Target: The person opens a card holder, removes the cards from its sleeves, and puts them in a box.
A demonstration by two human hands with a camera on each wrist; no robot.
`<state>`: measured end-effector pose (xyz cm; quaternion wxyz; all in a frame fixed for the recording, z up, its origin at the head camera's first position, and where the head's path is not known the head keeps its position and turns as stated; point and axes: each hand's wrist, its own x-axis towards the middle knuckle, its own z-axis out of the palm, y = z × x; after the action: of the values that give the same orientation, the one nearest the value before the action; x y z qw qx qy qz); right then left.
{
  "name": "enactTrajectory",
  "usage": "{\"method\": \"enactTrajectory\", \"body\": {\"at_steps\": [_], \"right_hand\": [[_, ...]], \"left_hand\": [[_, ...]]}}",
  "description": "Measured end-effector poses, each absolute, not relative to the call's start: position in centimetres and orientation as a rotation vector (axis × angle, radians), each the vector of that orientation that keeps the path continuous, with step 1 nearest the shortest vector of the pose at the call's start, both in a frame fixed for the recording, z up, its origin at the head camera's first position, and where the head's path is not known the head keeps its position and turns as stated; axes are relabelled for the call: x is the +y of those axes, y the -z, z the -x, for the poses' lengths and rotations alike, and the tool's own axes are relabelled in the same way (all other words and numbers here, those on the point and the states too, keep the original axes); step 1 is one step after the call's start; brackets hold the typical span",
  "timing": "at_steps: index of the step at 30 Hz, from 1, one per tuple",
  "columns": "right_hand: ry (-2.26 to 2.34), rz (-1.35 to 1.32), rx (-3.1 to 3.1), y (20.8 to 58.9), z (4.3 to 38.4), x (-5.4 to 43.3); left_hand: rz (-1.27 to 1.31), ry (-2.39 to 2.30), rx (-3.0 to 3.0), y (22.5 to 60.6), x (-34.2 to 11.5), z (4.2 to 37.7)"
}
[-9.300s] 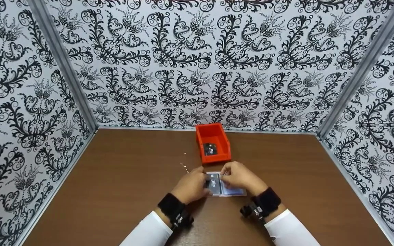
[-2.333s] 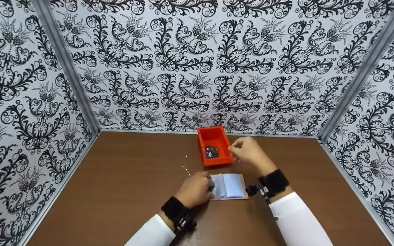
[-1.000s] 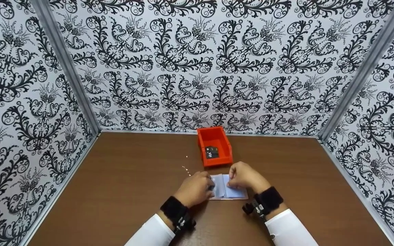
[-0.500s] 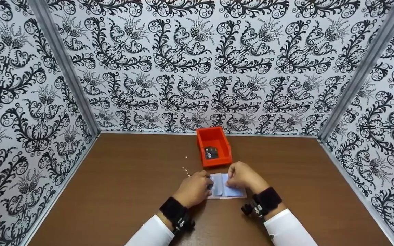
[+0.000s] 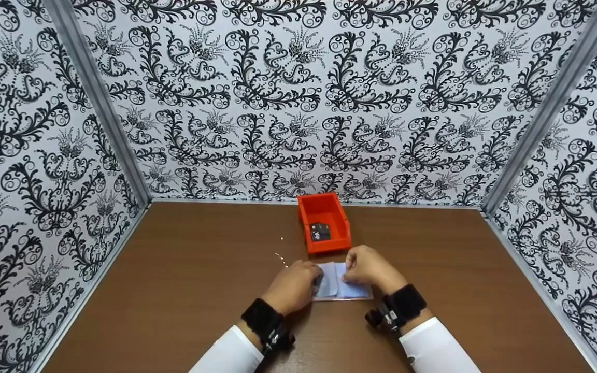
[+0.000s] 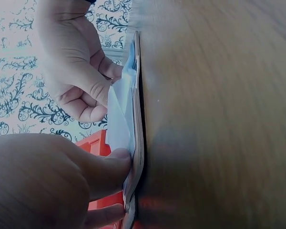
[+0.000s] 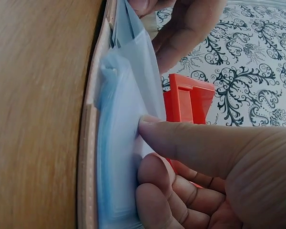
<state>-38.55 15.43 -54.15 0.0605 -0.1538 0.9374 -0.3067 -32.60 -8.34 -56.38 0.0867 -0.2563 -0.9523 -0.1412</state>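
A card holder (image 5: 329,295) with clear plastic sleeves (image 7: 121,138) and a pale tan cover (image 6: 138,109) lies spread on the table below the bin. My left hand (image 5: 293,287) grips its left side, thumb on the sleeves and a finger at the cover's edge. Something dark grey shows under that thumb. On the right half, my right hand (image 5: 371,269) pinches at a translucent sleeve; its thumb presses the sleeve's face and the other fingers are curled beneath. Black cards (image 5: 321,231) marked "Vip" lie in the red bin (image 5: 329,246).
The red bin stands just behind the card holder on the brown wooden table (image 5: 200,290). Small pale specks (image 5: 281,259) lie left of the bin. Patterned walls (image 5: 298,103) enclose the back and sides.
My right hand has come from beside the bin down to the sleeves. The "Vip" card visible on the left page 9.3 seconds ago no longer shows there. The left-side sleeve has shifted slightly left.
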Motion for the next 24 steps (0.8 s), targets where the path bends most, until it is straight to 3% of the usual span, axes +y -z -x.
{"method": "enactTrajectory", "body": {"at_steps": [24], "right_hand": [[0.968, 0.444, 2.802, 53.99, 38.30, 15.20]], "left_hand": [[0.897, 0.607, -2.778, 56.42, -8.33, 32.62]]}}
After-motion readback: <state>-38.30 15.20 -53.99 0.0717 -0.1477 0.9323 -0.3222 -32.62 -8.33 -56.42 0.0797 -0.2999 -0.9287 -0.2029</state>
